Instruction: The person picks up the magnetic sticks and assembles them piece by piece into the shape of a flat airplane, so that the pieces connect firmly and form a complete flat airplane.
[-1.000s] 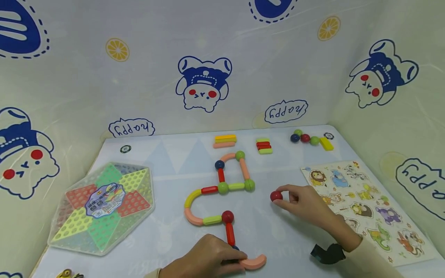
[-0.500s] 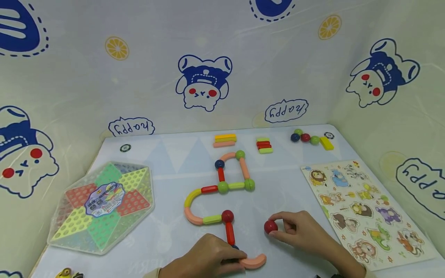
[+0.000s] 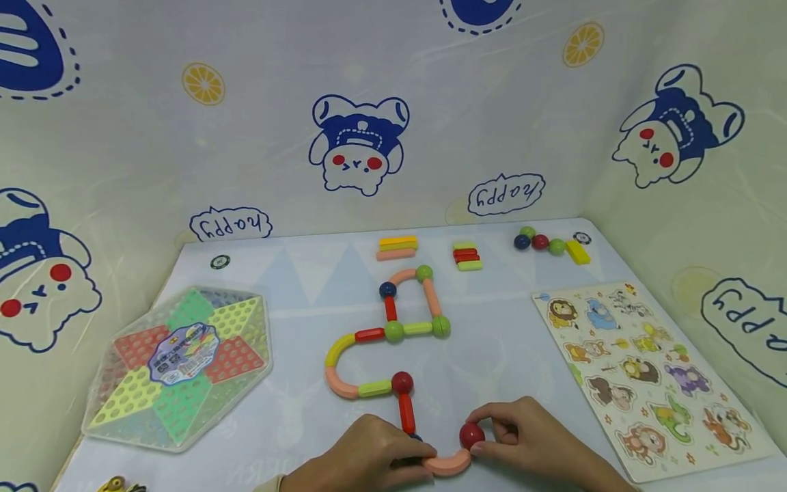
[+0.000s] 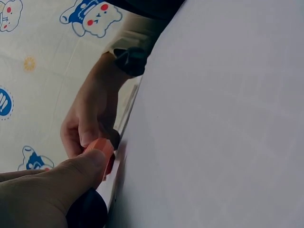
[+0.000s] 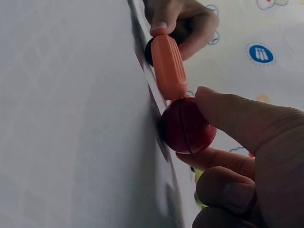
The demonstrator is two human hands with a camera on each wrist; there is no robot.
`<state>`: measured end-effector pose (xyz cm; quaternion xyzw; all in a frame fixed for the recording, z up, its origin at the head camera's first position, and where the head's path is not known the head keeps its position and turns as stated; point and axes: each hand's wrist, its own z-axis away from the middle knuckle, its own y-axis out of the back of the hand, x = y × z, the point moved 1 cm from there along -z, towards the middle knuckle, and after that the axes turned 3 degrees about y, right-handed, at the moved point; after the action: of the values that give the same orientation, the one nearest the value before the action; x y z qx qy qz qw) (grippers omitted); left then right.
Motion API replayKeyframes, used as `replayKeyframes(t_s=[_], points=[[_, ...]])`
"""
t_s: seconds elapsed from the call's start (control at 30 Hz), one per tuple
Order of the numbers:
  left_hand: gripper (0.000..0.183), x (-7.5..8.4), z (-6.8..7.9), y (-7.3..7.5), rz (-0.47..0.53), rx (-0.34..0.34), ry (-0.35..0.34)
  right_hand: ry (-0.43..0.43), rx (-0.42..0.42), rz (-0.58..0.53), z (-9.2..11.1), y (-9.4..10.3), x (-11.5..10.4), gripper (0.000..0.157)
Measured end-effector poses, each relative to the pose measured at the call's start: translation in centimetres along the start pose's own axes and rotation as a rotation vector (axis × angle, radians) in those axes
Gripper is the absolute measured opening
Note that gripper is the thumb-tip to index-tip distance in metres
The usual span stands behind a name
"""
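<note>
Between thumb and fingers, my right hand (image 3: 522,437) pinches a red ball (image 3: 471,435), which touches the free end of a curved pink stick (image 3: 449,464). The right wrist view shows the red ball (image 5: 186,125) against the tip of the pink stick (image 5: 168,66). My left hand (image 3: 371,452) pinches the stick's other end, beside a dark blue ball (image 4: 88,209) that the hand mostly covers. From the blue ball a red stick (image 3: 406,413) runs up to another red ball (image 3: 402,383). Beyond it stretches a joined chain of coloured sticks and balls, including a green ball (image 3: 394,332).
Left lies a hexagonal board box (image 3: 184,369); right, an animal picture board (image 3: 652,383). Loose yellow and pink sticks (image 3: 397,249), short red and green sticks (image 3: 467,256), several balls (image 3: 540,242) and a yellow block (image 3: 577,252) lie at the back.
My right hand has brought the red ball toward me and slightly left, up to the end of the curved pink stick. The left hand has stayed in place.
</note>
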<state>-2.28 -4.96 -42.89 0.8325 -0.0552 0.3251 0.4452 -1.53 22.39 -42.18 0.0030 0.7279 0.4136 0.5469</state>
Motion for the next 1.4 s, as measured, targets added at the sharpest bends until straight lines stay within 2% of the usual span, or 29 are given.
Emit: replayKeyframes(t_s=[0.17,0.43,0.57,0.67,0.77,0.9,1.0,1.13,1.27,1.4], points=[[0.019,-0.1,0.0,0.0,-0.059,-0.001,-0.038,-0.014,0.003,0.025,0.1,0.0,0.1,0.020],[0.021,-0.1,-0.1,0.1,-0.071,-0.013,-0.044,-0.012,0.011,0.053,0.3,0.5,0.1,0.018],[0.018,0.2,-0.4,0.2,-0.077,0.006,-0.055,-0.037,-0.011,0.040,0.4,0.8,0.0,0.017],[0.018,0.6,-1.1,0.5,-0.091,0.016,-0.045,-0.024,-0.020,0.039,0.4,1.1,0.1,0.016],[0.022,1.2,-2.5,0.7,-0.139,0.022,-0.018,0.017,-0.014,0.070,0.1,1.9,0.2,0.016],[0.025,1.7,-4.5,0.3,-0.228,0.024,0.017,-0.038,0.021,0.177,-1.0,4.2,0.3,0.020],[0.027,1.6,-5.3,-0.2,-0.257,-0.011,0.071,-0.098,0.066,0.260,-3.1,6.4,0.4,0.025],[0.028,1.4,-5.5,-0.8,-0.268,-0.056,0.132,-0.096,0.129,0.317,-6.8,8.9,1.1,0.026],[0.024,1.2,-5.5,-1.2,-0.268,-0.067,0.155,-0.084,0.158,0.371,-11.5,10.6,2.0,0.023],[0.027,1.3,-5.6,-1.2,-0.233,-0.106,0.177,-0.101,0.159,0.452,-17.1,11.4,3.0,0.021]])
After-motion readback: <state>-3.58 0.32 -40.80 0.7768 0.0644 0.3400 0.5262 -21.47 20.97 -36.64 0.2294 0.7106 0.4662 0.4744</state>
